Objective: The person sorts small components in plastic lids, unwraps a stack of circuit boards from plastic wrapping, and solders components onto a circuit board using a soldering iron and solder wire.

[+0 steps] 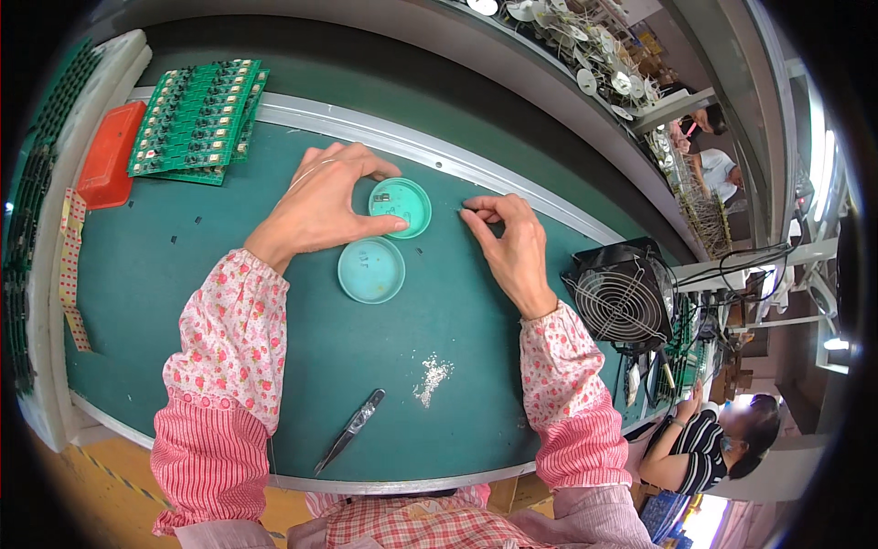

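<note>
My left hand (320,197) spans a round green dish (427,209) on the green work mat, its thumb over the near rim and its fingers at the far rim. Several small dark parts lie inside that dish. Just nearer stands a second, paler round dish (372,291) with a few tiny bits in it. Right of the dishes, my right hand (514,247) is closed in a pinch above the mat; whatever is between its fingertips is too small to name. Tweezers (351,430) lie near the front edge, beside a scattered heap of tiny white pieces (432,379).
Stacked green circuit boards (197,119) and a red tray (112,156) sit at the far left, next to a white foam rack (50,274) of boards. A black fan (620,302) with a wire guard stands at the right. Another person (700,448) sits beyond it.
</note>
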### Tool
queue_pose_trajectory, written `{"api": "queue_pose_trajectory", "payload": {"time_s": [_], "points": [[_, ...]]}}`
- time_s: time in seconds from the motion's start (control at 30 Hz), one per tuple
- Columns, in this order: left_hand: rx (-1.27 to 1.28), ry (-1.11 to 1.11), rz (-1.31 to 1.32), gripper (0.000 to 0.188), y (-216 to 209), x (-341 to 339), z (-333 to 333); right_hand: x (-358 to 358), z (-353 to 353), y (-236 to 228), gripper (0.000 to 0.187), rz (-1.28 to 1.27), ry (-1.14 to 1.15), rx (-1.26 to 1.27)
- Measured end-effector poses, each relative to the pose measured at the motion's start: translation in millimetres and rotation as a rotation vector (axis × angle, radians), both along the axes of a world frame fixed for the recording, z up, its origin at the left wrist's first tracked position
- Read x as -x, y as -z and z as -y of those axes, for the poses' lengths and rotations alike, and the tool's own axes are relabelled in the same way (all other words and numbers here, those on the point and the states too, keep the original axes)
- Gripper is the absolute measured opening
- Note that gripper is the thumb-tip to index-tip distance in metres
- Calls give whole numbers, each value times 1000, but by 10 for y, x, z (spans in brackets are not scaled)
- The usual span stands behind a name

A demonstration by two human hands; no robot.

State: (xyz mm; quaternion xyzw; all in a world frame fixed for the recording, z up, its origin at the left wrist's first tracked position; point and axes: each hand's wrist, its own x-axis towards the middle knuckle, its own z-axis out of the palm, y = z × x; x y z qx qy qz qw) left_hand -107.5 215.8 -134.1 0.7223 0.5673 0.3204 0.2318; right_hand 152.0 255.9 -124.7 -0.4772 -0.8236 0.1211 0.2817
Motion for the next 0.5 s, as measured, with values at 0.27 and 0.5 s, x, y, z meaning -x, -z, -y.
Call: {"api": "queue_pose_trajectory", "payload": {"time_s": [0.27, 0.5], "points": [[16, 5, 9, 56, -38, 32, -1, 74, -29, 102, 10, 73, -71, -159], [-5, 3, -1, 50, 4, 27, 5, 440, 63, -162, 8, -76, -263, -175]]}}
